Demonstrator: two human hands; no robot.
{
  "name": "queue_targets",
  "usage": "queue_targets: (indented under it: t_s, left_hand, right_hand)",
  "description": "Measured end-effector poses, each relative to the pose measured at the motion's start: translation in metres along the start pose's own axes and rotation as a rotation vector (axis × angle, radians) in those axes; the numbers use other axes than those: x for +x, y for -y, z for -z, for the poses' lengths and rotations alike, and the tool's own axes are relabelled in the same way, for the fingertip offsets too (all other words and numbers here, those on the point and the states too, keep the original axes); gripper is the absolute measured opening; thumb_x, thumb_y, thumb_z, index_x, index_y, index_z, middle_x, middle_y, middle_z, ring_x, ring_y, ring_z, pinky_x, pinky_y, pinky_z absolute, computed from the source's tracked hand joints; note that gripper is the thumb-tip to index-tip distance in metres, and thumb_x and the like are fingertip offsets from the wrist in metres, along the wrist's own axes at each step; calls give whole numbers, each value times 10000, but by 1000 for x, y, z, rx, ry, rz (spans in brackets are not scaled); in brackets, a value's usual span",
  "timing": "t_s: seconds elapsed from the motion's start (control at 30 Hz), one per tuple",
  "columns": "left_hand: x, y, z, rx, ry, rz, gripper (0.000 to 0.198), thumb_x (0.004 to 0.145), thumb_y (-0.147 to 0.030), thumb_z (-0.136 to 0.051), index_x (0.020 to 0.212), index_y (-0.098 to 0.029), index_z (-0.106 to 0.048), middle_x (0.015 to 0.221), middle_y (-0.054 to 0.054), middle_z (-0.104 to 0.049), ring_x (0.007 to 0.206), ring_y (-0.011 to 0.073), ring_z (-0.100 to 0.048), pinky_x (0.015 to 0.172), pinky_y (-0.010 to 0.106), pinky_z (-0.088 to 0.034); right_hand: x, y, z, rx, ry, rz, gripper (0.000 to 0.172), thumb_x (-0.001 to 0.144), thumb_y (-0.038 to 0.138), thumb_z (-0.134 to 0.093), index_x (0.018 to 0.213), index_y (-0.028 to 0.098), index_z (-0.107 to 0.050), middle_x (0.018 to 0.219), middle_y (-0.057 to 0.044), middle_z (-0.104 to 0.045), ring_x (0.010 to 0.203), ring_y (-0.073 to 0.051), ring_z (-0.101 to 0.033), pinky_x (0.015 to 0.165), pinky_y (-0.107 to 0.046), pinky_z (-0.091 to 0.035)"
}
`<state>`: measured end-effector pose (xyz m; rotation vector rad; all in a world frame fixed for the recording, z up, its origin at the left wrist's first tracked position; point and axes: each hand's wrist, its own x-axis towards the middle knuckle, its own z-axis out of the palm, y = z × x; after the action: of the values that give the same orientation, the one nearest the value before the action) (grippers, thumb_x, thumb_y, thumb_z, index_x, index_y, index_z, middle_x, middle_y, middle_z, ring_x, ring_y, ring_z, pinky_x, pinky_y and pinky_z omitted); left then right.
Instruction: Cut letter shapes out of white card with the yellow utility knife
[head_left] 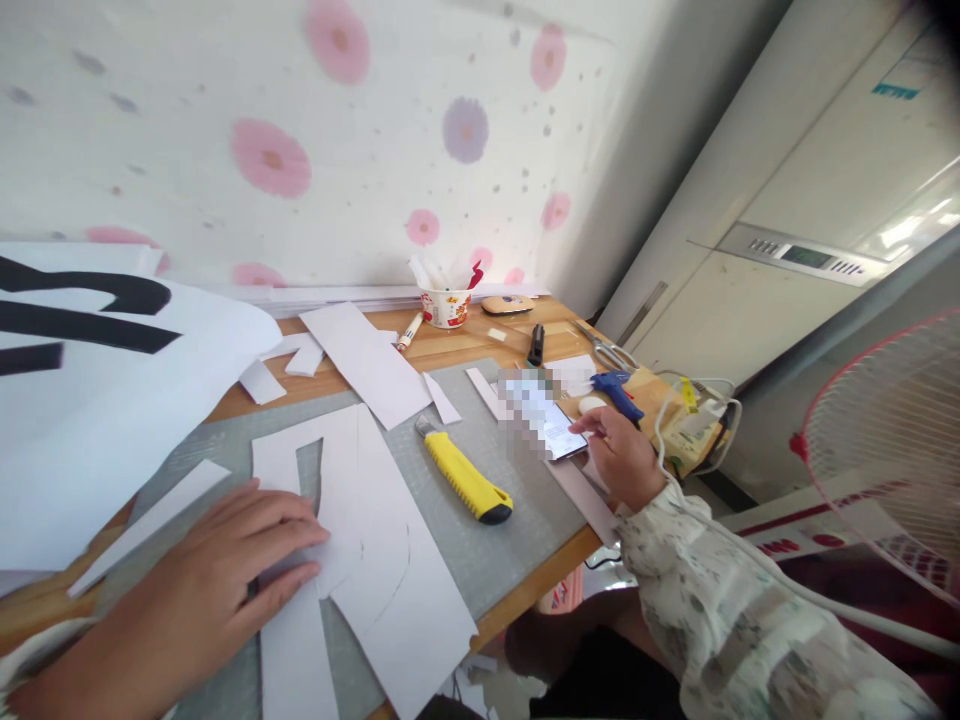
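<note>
Left hand (232, 560) rests spread, grasping nothing, on the cut white sheet (382, 530) left of the yellow utility knife (463, 472). Right hand (621, 455) fingers the smartphone (564, 436) right of the knife; grasp indeterminable.

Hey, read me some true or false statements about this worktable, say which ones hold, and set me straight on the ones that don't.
1. The yellow knife lies on the gray mat. True.
2. The phone's screen is dark. False: it is lit.
3. The large cut paper has a curved line drawn on it. True.
4. The glue gun is red. False: it is blue.
5. The scissors lie farther back than the glue gun. True.
6. The small tub is tipped over. False: it stands upright.
</note>
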<state>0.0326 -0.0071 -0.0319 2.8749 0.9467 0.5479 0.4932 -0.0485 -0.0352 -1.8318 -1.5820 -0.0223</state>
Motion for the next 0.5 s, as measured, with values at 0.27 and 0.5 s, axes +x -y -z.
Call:
queue_targets:
  t_s: [0.27, 0.5]
  left_hand:
    - [-3, 4, -3, -5, 2, 9, 171, 843, -399, -653, 991, -344, -720, 1030, -55, -711, 1011, 185, -610, 1097, 319, -239]
    - [-2, 2, -1, -5, 17, 12, 149, 845, -380, -650, 970, -351, -725, 1036, -56, -712, 1017, 195, -611, 1089, 346, -262]
  right_hand:
    - [-4, 1, 0, -12, -15, -27, 211, 678, 126, -434, 755, 227, -602, 778, -28, -745, 762, -213, -674, 742, -349, -504]
    - [-3, 0, -1, 9, -26, -34, 214, 681, 140, -438, 785, 233, -600, 818, -36, -759, 788, -227, -692, 754, -367, -523]
